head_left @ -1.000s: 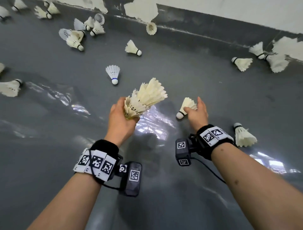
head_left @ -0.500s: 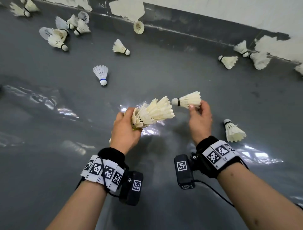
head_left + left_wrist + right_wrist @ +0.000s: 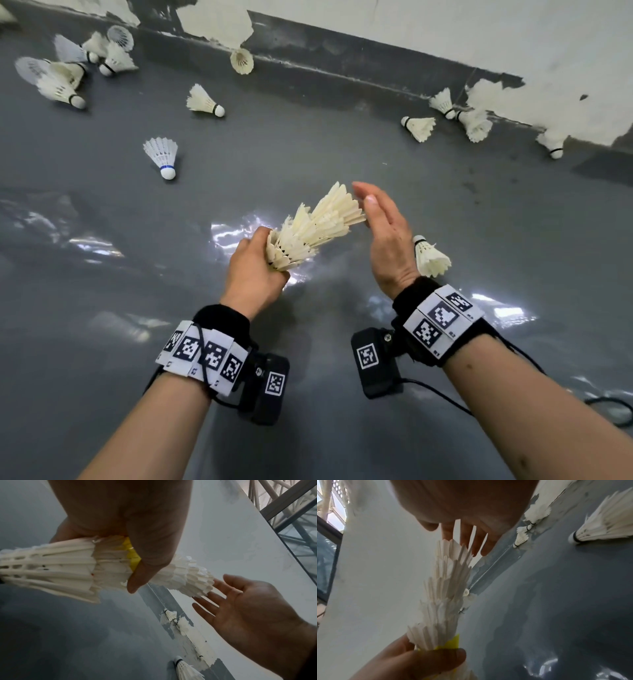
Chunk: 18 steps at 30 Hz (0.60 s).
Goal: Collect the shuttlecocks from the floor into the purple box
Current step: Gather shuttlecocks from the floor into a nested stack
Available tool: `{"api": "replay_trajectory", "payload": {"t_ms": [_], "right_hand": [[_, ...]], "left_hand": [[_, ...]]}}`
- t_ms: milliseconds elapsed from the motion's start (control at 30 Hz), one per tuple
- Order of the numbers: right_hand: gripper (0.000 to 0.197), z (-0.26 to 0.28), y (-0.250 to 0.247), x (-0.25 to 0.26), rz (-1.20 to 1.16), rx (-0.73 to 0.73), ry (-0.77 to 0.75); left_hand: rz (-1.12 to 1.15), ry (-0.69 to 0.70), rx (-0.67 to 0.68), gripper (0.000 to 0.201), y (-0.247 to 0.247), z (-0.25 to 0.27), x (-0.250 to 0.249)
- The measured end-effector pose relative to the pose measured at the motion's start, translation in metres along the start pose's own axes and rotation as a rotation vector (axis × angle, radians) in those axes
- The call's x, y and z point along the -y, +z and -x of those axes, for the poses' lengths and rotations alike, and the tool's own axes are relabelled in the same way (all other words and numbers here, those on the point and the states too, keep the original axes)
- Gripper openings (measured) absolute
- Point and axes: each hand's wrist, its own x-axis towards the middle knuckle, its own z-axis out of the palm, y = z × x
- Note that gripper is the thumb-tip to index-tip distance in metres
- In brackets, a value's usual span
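Observation:
My left hand (image 3: 255, 270) grips the lower end of a nested stack of white shuttlecocks (image 3: 315, 228), which slants up to the right above the grey floor. A yellow strip shows among the feathers under my left thumb (image 3: 135, 566). My right hand (image 3: 383, 233) is flat and open, its straight fingers (image 3: 208, 605) pressing on the feathered top end of the stack (image 3: 452, 555). A single shuttlecock (image 3: 430, 257) lies on the floor just right of my right hand. The purple box is not in view.
Several loose shuttlecocks lie on the grey floor: a blue-banded one (image 3: 162, 156) to the left, one (image 3: 203, 101) farther back, a cluster (image 3: 73, 66) at far left, others (image 3: 455, 116) along the wall base (image 3: 342, 80) with peeling paint.
My right hand lifted a shuttlecock from the floor, slid it onto the top of the stack and let go of it. It now lies flat against the stack's end.

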Motion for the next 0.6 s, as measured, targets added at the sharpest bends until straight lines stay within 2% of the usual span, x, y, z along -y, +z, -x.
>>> {"api": "replay_trajectory", "payload": {"t_ms": [100,200,267,333,434,600], "right_hand": [[0.037,-0.009,-0.015,-0.007,0.019,-0.259,0.092],[0.044,-0.013,-0.038,-0.029,0.275,-0.45,0.328],[0.052,-0.012,-0.052,-0.045,0.381,-0.444,0.532],[0.054,-0.01,-0.06,-0.056,0.452,-0.357,0.66],[0.053,-0.009,-0.068,-0.066,0.491,-0.301,0.703],[0.05,-0.011,-0.076,-0.077,0.49,-0.242,0.669]], "left_hand": [[0.047,0.002,-0.036,0.048,0.002,0.0,-0.004],[0.092,0.032,-0.078,0.047,0.005,-0.001,-0.005],[0.107,0.043,-0.094,0.047,0.008,0.0,-0.007],[0.123,0.05,-0.095,0.046,0.01,0.001,-0.008],[0.125,0.056,-0.084,0.047,0.012,0.002,-0.008],[0.079,0.042,-0.069,0.049,0.016,0.0,-0.005]]}}
